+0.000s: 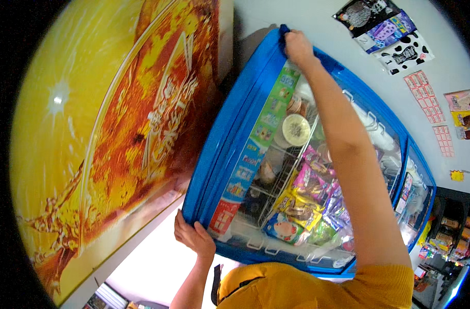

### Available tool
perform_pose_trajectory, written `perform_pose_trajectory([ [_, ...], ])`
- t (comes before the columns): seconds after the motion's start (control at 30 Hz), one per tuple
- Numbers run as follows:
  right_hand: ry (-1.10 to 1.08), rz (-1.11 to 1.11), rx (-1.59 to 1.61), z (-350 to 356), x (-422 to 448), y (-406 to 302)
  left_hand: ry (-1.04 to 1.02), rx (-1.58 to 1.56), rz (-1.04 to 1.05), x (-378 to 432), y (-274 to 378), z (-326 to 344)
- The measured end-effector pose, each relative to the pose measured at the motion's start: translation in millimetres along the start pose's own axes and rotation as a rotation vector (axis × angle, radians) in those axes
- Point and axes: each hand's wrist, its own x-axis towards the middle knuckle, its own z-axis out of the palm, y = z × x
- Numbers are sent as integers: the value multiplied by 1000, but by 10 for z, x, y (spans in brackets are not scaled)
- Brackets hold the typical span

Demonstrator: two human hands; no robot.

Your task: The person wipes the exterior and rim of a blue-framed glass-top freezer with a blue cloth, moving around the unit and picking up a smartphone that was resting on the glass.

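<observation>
A chest freezer with a blue frame [229, 127] and a clear top lies before me. My right hand [300, 48] is at the frame's far corner, fingers closed around a dark blue piece [284, 33]; whether it is a cloth or a part of the frame I cannot tell. The right forearm crosses over the clear top. At the near left corner, my left hand [194, 235] grips the blue frame, thumb on top and fingers along the outer side. Under the clear top are wrapped ice creams [300, 204], a round tub [296, 130] and a white wire basket [275, 193].
A large yellow and orange printed panel [142, 135] stands close on the left. Several packets [403, 52] and red-framed labels [424, 96] are on the white surface beyond the freezer. Shelves of packaged goods [449, 231] stand at right. A coloured strip [254, 148] runs along the freezer's left side.
</observation>
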Motion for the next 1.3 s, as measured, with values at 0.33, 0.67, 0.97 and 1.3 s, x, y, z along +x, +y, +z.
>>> perform_pose_trajectory([
  [0.33,242,-326,100,-29,-877,-480,24,4,21,-6,-2,7],
  [0.67,83,-487,313,-423,-1946,-1472,79,21,45,-30,-42,28],
  [0.97,-148,-817,64,-766,-2574,-2244,228,-344,4,-96,-113,5],
  [1.3,-161,-907,120,-906,-3213,-2751,300,-744,-79,-114,-193,5],
])
